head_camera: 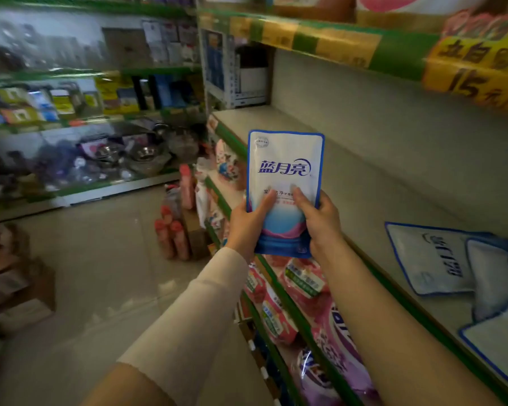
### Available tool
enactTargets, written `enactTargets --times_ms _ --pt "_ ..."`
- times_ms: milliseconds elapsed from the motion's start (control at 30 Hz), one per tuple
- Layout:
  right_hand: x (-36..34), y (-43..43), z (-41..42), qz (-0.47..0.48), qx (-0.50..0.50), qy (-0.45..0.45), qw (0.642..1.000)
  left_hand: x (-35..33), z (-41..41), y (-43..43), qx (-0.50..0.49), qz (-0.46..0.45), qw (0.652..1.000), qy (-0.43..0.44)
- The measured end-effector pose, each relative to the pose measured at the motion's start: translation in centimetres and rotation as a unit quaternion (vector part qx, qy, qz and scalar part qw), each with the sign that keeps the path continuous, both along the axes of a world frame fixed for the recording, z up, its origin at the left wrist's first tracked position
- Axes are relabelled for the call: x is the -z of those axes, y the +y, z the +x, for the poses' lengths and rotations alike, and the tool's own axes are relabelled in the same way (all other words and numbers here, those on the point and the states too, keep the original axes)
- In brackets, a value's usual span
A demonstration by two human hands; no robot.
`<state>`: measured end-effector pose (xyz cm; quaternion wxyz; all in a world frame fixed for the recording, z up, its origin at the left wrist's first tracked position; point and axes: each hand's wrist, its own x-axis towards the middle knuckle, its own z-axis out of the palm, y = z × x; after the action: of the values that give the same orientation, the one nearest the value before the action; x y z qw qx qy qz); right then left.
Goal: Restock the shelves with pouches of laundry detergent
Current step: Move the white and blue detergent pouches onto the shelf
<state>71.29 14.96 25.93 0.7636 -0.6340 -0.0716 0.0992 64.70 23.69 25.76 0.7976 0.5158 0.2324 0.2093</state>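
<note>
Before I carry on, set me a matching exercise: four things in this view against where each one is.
Things:
1 upright pouch
2 flat pouches
3 pink bottles
4 pink packs

Places:
A on the floor
B lying on the pale shelf
C on the shelf below
D held by left hand and right hand

Pairs: 1-D, 2-B, 3-A, 4-C

shelf (364, 200) — pale board, green edge | pouches (428, 259) — three, perhaps, lying flat

"蓝月亮" on pouch (285, 153); "15元" on yellow sign (475, 71)
</note>
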Motion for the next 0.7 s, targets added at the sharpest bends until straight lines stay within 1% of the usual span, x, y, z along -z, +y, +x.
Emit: enactTargets --times_ms 133,267,400,533,700 --pt "0.4 4.3 -3.8 0.002 -0.074 0.017 0.997 0.1 -5.1 3.1 -0.083 0.02 0.996 -0.001" --pt "-0.1 9.2 -9.8 0.013 -0.158 0.01 0.987 0.4 -11.7 6.9 -0.184 0.044 0.982 0.015" --pt "0.0 13.7 -17.7 0.011 -0.25 0.01 0.968 1.0 -20.4 10.1 -0.278 0.03 0.96 0.028" --pt "0.6 16.5 -25.5 0.013 -0.321 0.027 0.946 1.6 -28.9 11.7 -0.33 0.026 0.943 0.024" --pt "1.8 19.0 -35.0 -0.005 -0.401 0.036 0.915 2.9 -38.6 12.4 -0.436 0.021 0.899 0.027"
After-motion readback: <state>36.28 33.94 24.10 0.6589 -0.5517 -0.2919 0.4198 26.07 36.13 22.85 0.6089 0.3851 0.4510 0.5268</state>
